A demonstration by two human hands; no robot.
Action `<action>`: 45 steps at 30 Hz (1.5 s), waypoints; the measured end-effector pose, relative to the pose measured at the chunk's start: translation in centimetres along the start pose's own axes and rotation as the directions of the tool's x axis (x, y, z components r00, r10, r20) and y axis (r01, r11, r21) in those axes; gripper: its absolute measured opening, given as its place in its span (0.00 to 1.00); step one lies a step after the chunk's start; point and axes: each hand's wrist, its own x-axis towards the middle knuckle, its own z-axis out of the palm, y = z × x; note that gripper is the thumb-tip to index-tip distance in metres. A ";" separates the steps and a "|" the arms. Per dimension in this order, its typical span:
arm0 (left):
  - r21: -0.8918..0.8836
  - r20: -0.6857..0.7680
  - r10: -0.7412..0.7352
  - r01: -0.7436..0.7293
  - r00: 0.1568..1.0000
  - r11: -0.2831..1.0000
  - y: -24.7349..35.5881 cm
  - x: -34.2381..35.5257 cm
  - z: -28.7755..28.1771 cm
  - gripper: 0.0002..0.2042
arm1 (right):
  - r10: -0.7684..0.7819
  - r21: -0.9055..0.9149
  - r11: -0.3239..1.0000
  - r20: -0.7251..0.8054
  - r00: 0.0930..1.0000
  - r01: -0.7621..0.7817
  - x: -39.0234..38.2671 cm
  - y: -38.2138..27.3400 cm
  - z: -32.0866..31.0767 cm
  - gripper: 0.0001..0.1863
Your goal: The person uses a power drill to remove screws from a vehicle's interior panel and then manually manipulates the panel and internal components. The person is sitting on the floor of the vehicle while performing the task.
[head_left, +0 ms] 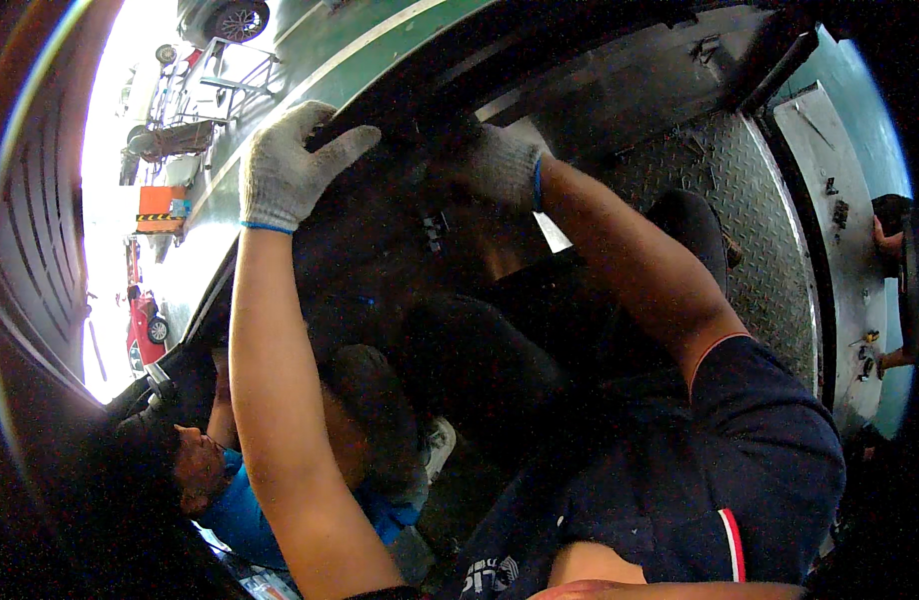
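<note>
My left hand (290, 165) wears a grey knit glove, and its fingers curl over the upper edge of a large black part (380, 230) that fills the middle of the view. My right hand (498, 165), in the same kind of glove, reaches into the dark top of that part. Its fingers are lost in shadow. Both of my bare forearms rise from the lower edge, with a dark blue sleeve on the right one.
A person in a blue shirt (235, 510) crouches at lower left, under my left arm. A diamond-plate metal floor (755, 200) lies to the right. Another person's hand (888, 240) shows at the far right edge. Parked vehicles (145, 325) stand in bright daylight at left.
</note>
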 end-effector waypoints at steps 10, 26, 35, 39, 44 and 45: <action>0.022 0.019 0.004 -0.004 1.000 1.000 0.0 0.4 0.1 0.24 | 0.803 0.857 0.205 0.129 0.582 -0.473 5.6 -5.2 11.1 0.15; -0.056 0.045 -0.089 0.091 0.995 0.994 -0.4 -0.1 -0.4 0.29 | -0.005 0.066 0.998 -0.094 0.996 0.011 1.2 0.7 4.0 0.19; -0.006 -0.003 -0.029 0.029 1.000 1.000 -0.4 -0.7 -0.8 0.21 | 0.271 0.328 0.910 -0.005 0.963 -0.254 2.2 -0.6 2.6 0.17; -0.272 0.009 -0.039 0.040 0.999 0.961 0.0 0.1 0.7 0.21 | 0.250 -0.027 0.968 0.005 0.968 -0.249 2.5 4.0 8.7 0.13; -0.278 -0.023 0.015 -0.021 1.000 0.960 -1.1 0.3 2.5 0.20 | 0.411 0.311 0.876 -0.078 0.909 -0.369 4.3 1.5 13.2 0.14; -0.228 -0.007 -0.024 0.021 1.000 0.973 -2.5 -0.3 2.3 0.21 | 0.628 0.610 0.648 -0.089 0.773 -0.456 5.8 -2.4 12.2 0.15</action>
